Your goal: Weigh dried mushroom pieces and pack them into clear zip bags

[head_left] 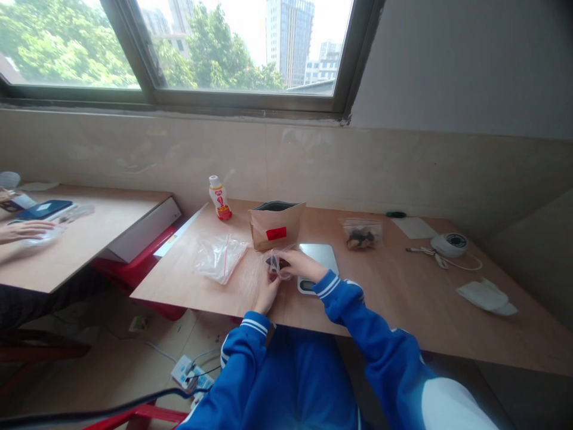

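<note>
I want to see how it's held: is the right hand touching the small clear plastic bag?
Touching: the head view shows the right hand with its fingers closed on the small clear plastic bag.

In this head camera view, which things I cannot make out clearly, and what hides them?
- Contents of the small clear bag: dark, mostly covered by the right hand and left hand.
- Display of the digital scale: too small to read in the head view.
- Inside of the brown paper bag: hidden by its front wall.
- Co-worker's hand: arm cut off by the left edge.
</note>
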Demonstrator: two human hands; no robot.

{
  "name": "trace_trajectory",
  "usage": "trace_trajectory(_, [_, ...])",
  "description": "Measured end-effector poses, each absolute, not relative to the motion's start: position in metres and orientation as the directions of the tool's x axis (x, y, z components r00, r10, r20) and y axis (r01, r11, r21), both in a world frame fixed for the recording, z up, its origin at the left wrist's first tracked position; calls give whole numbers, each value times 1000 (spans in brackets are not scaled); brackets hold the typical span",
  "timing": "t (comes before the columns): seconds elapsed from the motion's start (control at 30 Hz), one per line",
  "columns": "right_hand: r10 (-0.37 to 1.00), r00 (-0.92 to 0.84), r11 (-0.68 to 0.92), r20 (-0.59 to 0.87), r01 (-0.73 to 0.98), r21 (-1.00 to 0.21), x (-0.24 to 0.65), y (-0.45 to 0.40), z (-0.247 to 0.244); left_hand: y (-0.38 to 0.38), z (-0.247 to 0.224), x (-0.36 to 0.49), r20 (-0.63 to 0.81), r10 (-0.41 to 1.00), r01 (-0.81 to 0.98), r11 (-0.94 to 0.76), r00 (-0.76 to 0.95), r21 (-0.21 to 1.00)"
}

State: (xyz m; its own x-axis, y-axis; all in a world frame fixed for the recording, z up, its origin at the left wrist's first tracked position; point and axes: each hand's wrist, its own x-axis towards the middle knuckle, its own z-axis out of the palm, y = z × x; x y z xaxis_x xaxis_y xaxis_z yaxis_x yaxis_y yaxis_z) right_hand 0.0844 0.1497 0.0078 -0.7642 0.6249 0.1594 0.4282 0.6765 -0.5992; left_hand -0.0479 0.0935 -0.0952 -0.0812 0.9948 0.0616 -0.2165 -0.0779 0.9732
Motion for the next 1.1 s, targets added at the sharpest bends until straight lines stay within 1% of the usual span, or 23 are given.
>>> trace_trajectory(0.07, [618, -760, 681, 199, 392, -618, 88, 151, 8, 94, -95, -48, 64, 994, -219, -81, -83, 972])
trace_trajectory(0.2, [677, -695, 625, 242, 368, -688, 98, 153, 7, 95, -92, -47, 43, 996, -258, -63, -80, 964])
trace_trajectory(0.4, [810, -491, 506, 322, 306, -806, 109, 144, 3, 94, -90, -45, 7, 999, -340, -19, -36, 940])
trace_trajectory(0.47, [843, -430, 456, 325, 248, -855, 111, 141, 5, 94, -91, -45, 0, 999, -343, -15, -43, 939])
trace_trajectory(0.57, [878, -317, 402, 359, 84, -912, 110, 145, 23, 95, -92, -45, -13, 998, -336, -11, -68, 942])
trace_trajectory(0.67, [870, -168, 462, 463, -47, -885, 100, 166, 58, 95, -93, -45, -26, 997, -334, -1, -78, 943])
trace_trajectory(0.73, [822, -95, 562, 561, -20, -827, 89, 184, 83, 95, -92, -46, -34, 997, -340, 6, -76, 940])
trace_trajectory(0.8, [759, -99, 651, 644, 92, -753, 77, 200, 101, 94, -90, -45, -44, 996, -352, 14, -79, 936])
trace_trajectory(0.83, [731, -137, 682, 668, 161, -714, 72, 206, 106, 93, -90, -45, -50, 995, -357, 17, -82, 934])
trace_trajectory(0.87, [712, -194, 702, 675, 225, -675, 68, 210, 107, 93, -89, -46, -56, 995, -361, 22, -85, 932])
trace_trajectory(0.93, [695, -327, 719, 640, 308, -623, 62, 213, 103, 93, -89, -46, -69, 994, -366, 32, -89, 930])
trace_trajectory(1.0, [698, -410, 714, 587, 339, -613, 61, 211, 95, 93, -90, -46, -81, 992, -365, 43, -91, 930])
trace_trajectory(1.1, [698, -435, 712, 569, 335, -616, 66, 207, 84, 95, -93, -46, -92, 991, -360, 51, -98, 932])
